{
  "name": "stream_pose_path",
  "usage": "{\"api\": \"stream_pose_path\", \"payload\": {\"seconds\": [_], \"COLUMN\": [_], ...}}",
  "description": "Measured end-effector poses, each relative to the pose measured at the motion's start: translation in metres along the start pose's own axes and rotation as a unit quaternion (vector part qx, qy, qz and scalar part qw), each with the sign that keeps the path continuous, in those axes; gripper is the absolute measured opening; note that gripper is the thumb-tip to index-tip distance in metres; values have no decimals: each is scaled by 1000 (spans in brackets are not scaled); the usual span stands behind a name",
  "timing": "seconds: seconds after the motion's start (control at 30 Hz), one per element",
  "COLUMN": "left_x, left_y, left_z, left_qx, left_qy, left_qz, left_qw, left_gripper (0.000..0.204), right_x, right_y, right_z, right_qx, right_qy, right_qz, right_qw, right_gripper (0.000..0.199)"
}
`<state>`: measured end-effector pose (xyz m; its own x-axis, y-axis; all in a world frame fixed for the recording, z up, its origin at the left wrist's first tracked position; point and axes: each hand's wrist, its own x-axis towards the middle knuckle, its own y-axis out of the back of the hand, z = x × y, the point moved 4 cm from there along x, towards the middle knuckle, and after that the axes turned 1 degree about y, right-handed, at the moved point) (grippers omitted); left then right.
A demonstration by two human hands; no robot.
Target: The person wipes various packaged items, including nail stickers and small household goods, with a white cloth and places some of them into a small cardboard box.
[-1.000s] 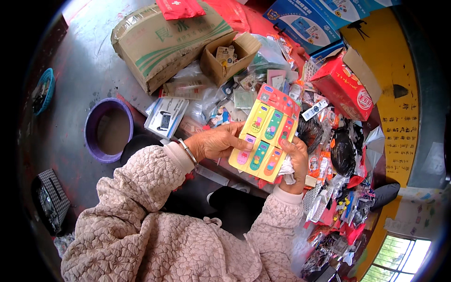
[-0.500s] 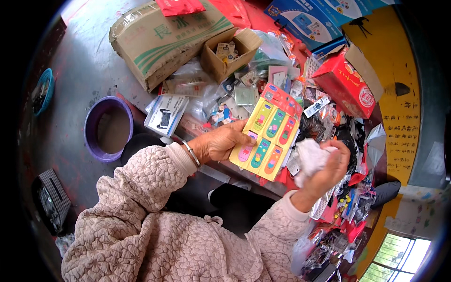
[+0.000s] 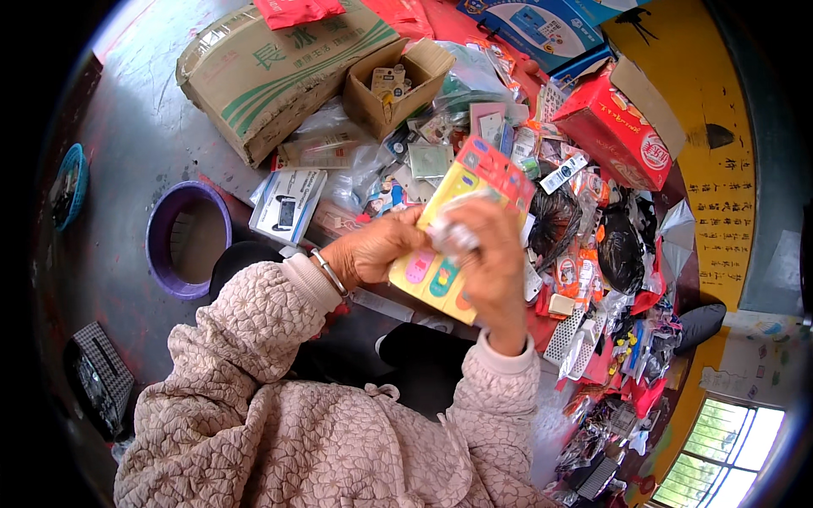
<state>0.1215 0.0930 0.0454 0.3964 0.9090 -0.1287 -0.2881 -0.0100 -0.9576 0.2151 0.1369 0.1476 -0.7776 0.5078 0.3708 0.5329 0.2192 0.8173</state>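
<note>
My left hand [image 3: 373, 250] grips the left edge of a yellow card with a red top [image 3: 483, 165], its thumb on the front. Rounded, coloured strips with cartoon figures show on the card's face. A crumpled white cloth [image 3: 455, 227] is bunched in the fingers of my right hand [image 3: 494, 267], which presses it against the middle of the card. Hand and cloth cover several of the strips. The card is held tilted in front of me, above the near edge of a heap of small packaged goods [image 3: 423, 161].
Behind the heap are a large brown carton [image 3: 292, 72], a small open carton [image 3: 373, 93] and a red box [image 3: 614, 127]. On the left stand a purple basin [image 3: 157, 241] and a blue basket [image 3: 82, 186]. A white box [image 3: 288, 203] lies near my left wrist.
My right hand has moved left with the white cloth, from beside the card onto its face. The card and my left hand have shifted slightly left with the view.
</note>
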Motion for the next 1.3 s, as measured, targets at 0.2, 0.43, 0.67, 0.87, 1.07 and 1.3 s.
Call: {"api": "stream_pose_path", "payload": {"seconds": [0.2,0.43,0.67,0.87,1.07,1.3], "left_x": [0,2,10,6,0,5], "left_y": [-4,4,-3,-9,-6,-2], "left_z": [-2,-3,-4,11,20,18], "left_qx": [5,-81,-98,-136,-150,-155], "left_qy": [11,18,-23,-53,-57,-63], "left_qz": [39,3,0,-41,-56,-57], "left_qw": [999,997,995,988,985,984], "left_gripper": [51,43,52,53,54,52], "right_x": [-6,-33,-9,-17,-23,-45], "right_y": [23,66,-12,-51,6,53], "right_z": [17,65,26,-36,15,48], "right_qx": [-92,174,16,-47,-168,-31], "right_qy": [-36,-238,-98,-9,-116,-226], "right_qz": [138,391,110,-11,149,333], "right_qw": [985,872,989,999,967,915], "right_gripper": [20,14,17,20,19,12]}}
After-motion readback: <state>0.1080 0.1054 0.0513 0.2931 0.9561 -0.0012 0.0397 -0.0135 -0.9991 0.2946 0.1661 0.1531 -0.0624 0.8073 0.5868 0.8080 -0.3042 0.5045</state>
